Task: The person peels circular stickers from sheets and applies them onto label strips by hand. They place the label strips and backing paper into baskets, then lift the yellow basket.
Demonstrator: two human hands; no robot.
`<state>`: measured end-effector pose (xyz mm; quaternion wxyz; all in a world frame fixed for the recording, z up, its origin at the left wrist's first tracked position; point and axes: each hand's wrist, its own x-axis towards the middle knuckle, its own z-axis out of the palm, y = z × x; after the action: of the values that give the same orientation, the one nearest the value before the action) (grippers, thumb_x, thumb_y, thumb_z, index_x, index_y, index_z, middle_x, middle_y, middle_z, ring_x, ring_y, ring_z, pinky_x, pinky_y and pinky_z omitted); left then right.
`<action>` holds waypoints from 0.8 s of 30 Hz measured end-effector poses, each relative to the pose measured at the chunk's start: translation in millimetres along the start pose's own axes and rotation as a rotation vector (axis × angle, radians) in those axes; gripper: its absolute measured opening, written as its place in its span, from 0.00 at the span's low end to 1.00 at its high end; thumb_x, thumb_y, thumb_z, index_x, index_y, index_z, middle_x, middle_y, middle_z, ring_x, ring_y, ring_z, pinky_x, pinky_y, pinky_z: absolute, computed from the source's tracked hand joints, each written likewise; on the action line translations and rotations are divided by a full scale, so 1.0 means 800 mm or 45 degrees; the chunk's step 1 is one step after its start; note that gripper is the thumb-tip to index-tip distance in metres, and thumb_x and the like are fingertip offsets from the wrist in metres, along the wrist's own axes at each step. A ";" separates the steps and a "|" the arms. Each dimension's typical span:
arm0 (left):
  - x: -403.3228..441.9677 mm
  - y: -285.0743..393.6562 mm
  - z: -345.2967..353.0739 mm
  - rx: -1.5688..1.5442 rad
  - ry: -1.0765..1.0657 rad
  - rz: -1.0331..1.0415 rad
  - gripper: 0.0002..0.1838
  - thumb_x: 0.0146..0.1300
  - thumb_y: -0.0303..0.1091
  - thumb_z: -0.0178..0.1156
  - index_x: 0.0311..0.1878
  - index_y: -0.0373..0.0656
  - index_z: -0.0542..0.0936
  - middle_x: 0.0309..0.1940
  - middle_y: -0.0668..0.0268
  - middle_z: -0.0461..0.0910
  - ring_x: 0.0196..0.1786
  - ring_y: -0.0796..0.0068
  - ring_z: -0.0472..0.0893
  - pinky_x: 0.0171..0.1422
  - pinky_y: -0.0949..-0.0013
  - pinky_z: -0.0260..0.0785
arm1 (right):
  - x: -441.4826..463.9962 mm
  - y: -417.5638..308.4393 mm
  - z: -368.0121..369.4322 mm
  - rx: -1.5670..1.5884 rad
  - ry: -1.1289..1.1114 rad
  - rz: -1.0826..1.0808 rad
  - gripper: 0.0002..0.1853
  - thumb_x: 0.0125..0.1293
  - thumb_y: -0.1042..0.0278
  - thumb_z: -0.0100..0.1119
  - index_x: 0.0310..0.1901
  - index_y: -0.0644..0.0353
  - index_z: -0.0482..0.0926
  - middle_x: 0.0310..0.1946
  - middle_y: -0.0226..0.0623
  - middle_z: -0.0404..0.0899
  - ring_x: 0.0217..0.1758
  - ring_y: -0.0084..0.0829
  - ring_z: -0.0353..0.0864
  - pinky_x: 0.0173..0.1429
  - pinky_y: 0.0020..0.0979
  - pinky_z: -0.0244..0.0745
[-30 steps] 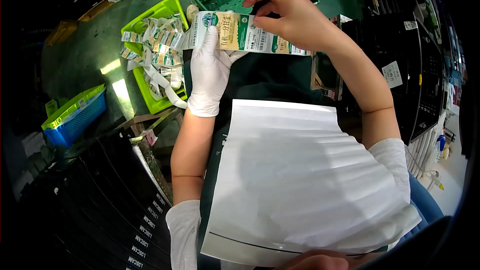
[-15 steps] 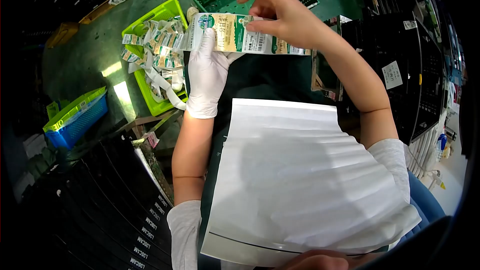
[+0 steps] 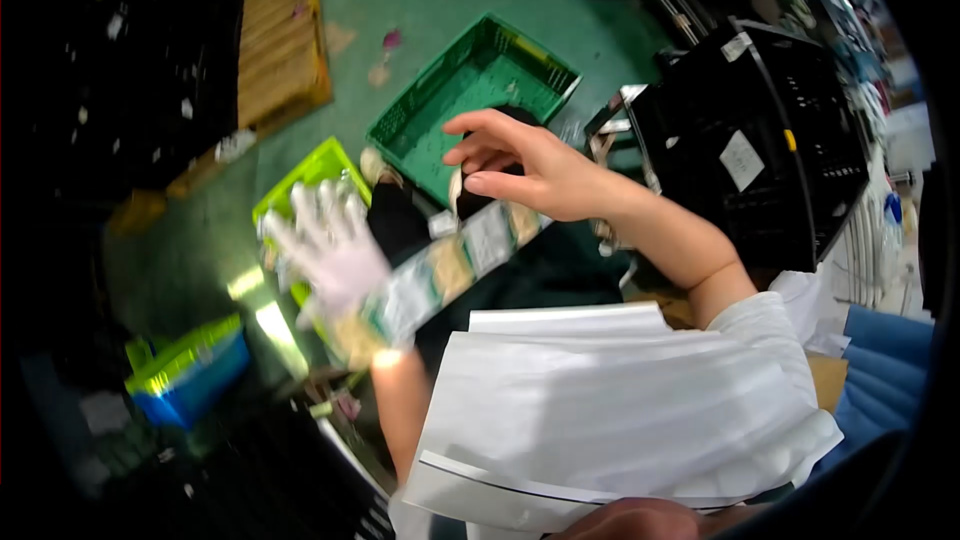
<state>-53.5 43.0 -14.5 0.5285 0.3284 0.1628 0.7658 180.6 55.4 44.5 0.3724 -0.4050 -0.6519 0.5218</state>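
Observation:
My left hand (image 3: pixel 338 258), in a white glove and blurred, is spread open over the lime-green basket (image 3: pixel 335 152). A long strip of printed labels (image 3: pixel 452 268) runs slantwise from beside the left wrist up toward my right hand. My bare right hand (image 3: pixel 525 168) is above the strip's upper end, fingers loosely curled and thumb apart from them. Nothing shows between them. Any contact between the strip and either hand is unclear. White sheeting (image 3: pixel 600 410) covers my front.
Beyond my hands a dark green crate (image 3: pixel 420 112) sits on the green floor. A blue and lime basket (image 3: pixel 190 380) is at the lower left, a wooden pallet (image 3: pixel 280 35) at the upper left. Black crates (image 3: pixel 740 150) stand on the right.
The left hand has moved left and down from the strip and spread its fingers. The strip now slants and blurs. The right hand sits lower, and the camera view has shifted and turned.

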 end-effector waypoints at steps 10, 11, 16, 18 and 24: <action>-0.001 0.085 0.150 0.130 -0.839 0.270 0.12 0.62 0.39 0.63 0.29 0.43 0.73 0.23 0.63 0.80 0.26 0.70 0.80 0.30 0.71 0.68 | -0.045 -0.026 -0.068 0.283 0.270 0.110 0.15 0.69 0.66 0.54 0.54 0.63 0.74 0.46 0.38 0.80 0.49 0.25 0.79 0.53 0.28 0.74; -0.006 0.081 0.147 0.265 -0.650 0.262 0.10 0.60 0.34 0.64 0.30 0.43 0.73 0.23 0.63 0.79 0.26 0.71 0.79 0.30 0.71 0.68 | -0.053 -0.035 -0.078 0.268 0.245 0.031 0.15 0.71 0.63 0.51 0.53 0.64 0.74 0.46 0.40 0.80 0.49 0.27 0.79 0.53 0.28 0.74; 0.005 0.041 0.094 0.827 -0.114 -0.110 0.07 0.58 0.20 0.62 0.37 0.41 0.74 0.32 0.66 0.77 0.34 0.77 0.75 0.42 0.74 0.67 | -0.078 -0.044 -0.095 0.654 0.059 -0.133 0.35 0.66 0.37 0.45 0.57 0.65 0.73 0.42 0.44 0.81 0.46 0.31 0.81 0.53 0.31 0.74; 0.008 0.025 0.062 0.692 -0.011 -0.254 0.09 0.59 0.20 0.60 0.42 0.40 0.74 0.37 0.68 0.76 0.39 0.80 0.73 0.47 0.77 0.65 | -0.071 -0.042 -0.089 0.230 0.167 -0.136 0.31 0.63 0.46 0.56 0.58 0.64 0.73 0.41 0.40 0.81 0.44 0.27 0.80 0.50 0.27 0.74; 0.018 0.026 0.061 1.677 -0.305 0.299 0.35 0.52 0.32 0.70 0.64 0.43 0.69 0.63 0.59 0.68 0.66 0.60 0.66 0.74 0.59 0.50 | -0.041 -0.030 -0.045 0.184 0.286 0.108 0.17 0.60 0.75 0.64 0.50 0.64 0.76 0.36 0.30 0.81 0.38 0.15 0.78 0.43 0.18 0.72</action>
<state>-38.6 43.6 38.1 0.1457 0.6798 0.4988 0.5175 222.8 36.0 72.7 0.4487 -0.4602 -0.5492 0.5340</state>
